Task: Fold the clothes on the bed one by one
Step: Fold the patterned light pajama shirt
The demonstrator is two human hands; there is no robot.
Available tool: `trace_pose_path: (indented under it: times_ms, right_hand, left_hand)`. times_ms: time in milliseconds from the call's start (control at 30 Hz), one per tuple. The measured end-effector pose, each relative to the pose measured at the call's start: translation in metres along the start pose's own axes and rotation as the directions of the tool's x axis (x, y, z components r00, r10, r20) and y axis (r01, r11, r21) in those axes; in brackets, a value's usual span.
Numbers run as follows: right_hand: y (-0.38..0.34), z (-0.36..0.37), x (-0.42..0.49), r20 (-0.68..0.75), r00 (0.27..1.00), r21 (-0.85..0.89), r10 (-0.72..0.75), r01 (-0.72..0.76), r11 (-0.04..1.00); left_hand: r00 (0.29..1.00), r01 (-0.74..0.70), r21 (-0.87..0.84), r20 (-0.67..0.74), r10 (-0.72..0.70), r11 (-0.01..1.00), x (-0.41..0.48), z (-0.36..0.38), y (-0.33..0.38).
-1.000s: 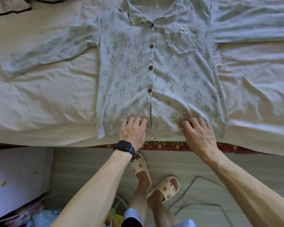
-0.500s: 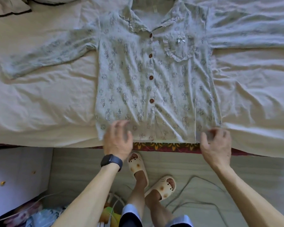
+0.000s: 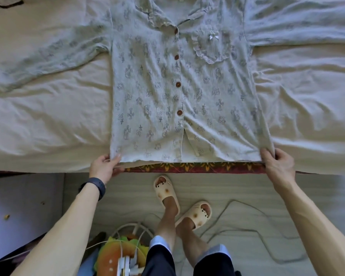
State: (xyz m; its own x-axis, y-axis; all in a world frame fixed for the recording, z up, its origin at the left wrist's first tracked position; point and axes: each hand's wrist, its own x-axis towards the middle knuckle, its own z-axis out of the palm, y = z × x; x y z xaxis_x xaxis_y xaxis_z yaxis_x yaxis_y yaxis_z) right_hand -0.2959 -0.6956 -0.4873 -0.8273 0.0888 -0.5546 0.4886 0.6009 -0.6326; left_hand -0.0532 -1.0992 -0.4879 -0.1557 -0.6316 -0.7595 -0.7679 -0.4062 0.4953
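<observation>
Pyjama shirt, pale-green, buttoned, flat; hem corners in pinch grip of left hand, right hand.

Left hand, right hand on shirt

Shirt sleeve beyond right edge.

Printed shirt, flat (buttoned), sleeves spread
</observation>
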Motion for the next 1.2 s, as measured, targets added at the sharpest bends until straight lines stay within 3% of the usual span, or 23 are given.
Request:
trace_pose_path:
  times_ms: [100,167,233,300,367,433,567,900,1067,1200]
  right_hand:
    - [0.003,0.004,-0.003,-0.012,1.000,-0.076,0.020,-0.021,0.997]
    - [0.003,0.012,-0.001,-0.039,0.998,-0.072,0.042,-0.045,0.996]
    - [0.006,0.020,0.001,-0.062,0.994,-0.059,0.085,-0.088,0.994]
    - [0.006,0.025,-0.001,-0.064,0.993,-0.038,0.099,-0.102,0.994]
    - [0.008,0.029,-0.001,-0.080,0.992,-0.013,0.096,-0.098,0.995]
    - [0.008,0.031,-0.002,-0.095,0.989,-0.007,0.114,-0.115,0.993]
    - [0.008,0.030,0.000,-0.082,0.986,-0.025,0.147,-0.150,0.988]
    - [0.004,0.019,0.005,-0.003,0.993,-0.064,0.117,-0.117,0.991]
    - [0.000,0.010,0.003,0.010,0.995,-0.110,0.101,-0.100,0.989]
    - [-0.002,0.006,-0.002,0.012,0.996,-0.263,0.092,-0.086,0.961]
  left_hand:
    - [0.967,-0.133,0.292,-0.170,0.188,0.947,-0.019,0.019,-0.005]
    - [0.861,-0.275,0.392,-0.306,0.406,0.878,-0.045,0.045,-0.002]
    - [0.850,-0.402,0.406,-0.167,0.499,0.821,-0.071,0.086,0.004]
    - [0.883,-0.454,0.427,0.096,0.460,0.782,-0.086,0.134,0.008]
    - [0.923,-0.380,0.401,0.218,0.316,0.834,-0.091,0.176,0.013]
    - [0.963,-0.257,0.366,0.175,0.205,0.895,-0.089,0.200,0.017]
    - [0.961,-0.274,0.471,0.103,0.256,0.838,-0.085,0.211,0.026]
    - [0.971,-0.233,0.376,0.145,0.192,0.897,-0.088,0.215,0.046]
    - [0.979,-0.161,0.630,0.003,0.205,0.760,-0.084,0.193,0.031]
    - [0.969,-0.227,0.681,0.088,0.230,0.696,-0.078,0.183,0.036]
